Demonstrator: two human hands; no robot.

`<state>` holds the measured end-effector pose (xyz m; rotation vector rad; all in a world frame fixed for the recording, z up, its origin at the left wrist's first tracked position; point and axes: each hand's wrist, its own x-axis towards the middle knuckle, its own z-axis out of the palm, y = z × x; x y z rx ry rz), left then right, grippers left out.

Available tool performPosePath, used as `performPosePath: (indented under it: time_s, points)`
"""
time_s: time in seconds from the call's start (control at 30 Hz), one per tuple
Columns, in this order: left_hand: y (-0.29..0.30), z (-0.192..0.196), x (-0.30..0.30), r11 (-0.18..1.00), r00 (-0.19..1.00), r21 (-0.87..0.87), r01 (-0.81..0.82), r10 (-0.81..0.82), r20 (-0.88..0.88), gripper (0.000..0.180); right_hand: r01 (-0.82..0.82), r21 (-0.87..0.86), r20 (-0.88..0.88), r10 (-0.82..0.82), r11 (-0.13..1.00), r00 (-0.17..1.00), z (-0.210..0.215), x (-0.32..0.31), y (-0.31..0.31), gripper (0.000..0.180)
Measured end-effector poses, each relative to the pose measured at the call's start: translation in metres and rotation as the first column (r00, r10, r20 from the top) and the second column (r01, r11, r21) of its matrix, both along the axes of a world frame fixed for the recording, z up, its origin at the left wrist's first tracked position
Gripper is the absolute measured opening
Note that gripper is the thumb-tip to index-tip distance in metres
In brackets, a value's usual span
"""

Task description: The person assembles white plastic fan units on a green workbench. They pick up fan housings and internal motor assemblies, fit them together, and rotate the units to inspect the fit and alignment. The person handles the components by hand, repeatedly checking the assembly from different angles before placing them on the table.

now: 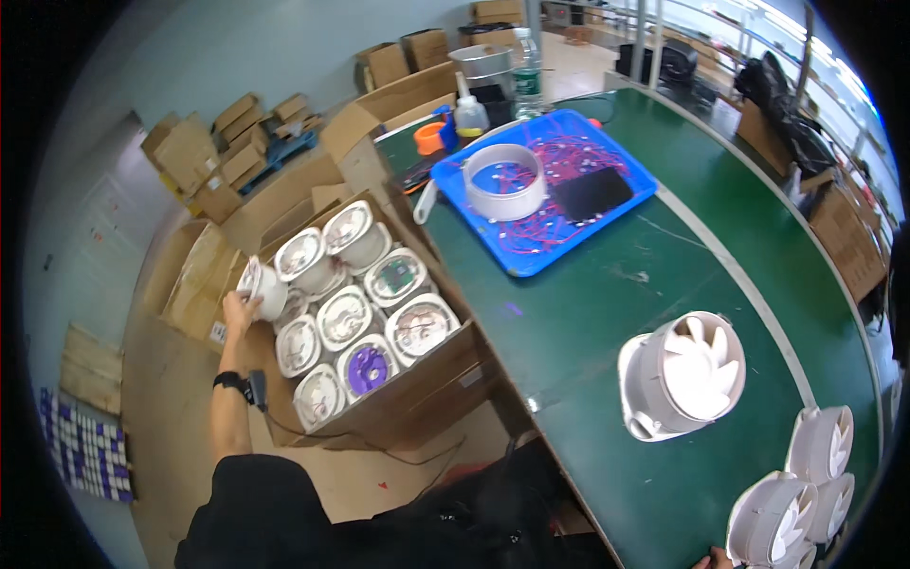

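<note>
Left hand (241, 309): I pinch the white part (271, 293), middle left.
White part: round, wide rim.
Right hand (715, 559): bottom right; grip, I can't tell.

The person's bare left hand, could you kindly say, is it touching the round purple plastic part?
No, the left hand holds a white round plastic housing, well apart from the purple part.

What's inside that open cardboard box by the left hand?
White rounded housings crowd the open cardboard box; one shows a green circuit board, another a purple part. The box's bottom and whatever lies beneath the visible housings are covered and cannot be seen.
</note>
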<state>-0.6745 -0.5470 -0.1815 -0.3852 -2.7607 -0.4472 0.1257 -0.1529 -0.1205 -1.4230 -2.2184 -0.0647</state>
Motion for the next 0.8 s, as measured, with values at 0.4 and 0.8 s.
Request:
performPosePath:
  time_s: [0.4, 0.8]
  points:
    - [0.204, 0.110, 0.174, 0.736, 0.806, 0.331, 0.590, -0.560, -0.192, 0.027, 0.082, 0.014, -0.058, -0.082, 0.997, 0.995, -0.024, 0.008, 0.001, 0.010]
    - [0.488, -0.022, 0.296, 0.099, -0.058, 0.934, 0.342, -0.990, 0.126, 0.049, 0.124, 0.069, -0.049, -0.121, 0.990, 0.991, -0.019, 0.003, -0.022, 0.022]
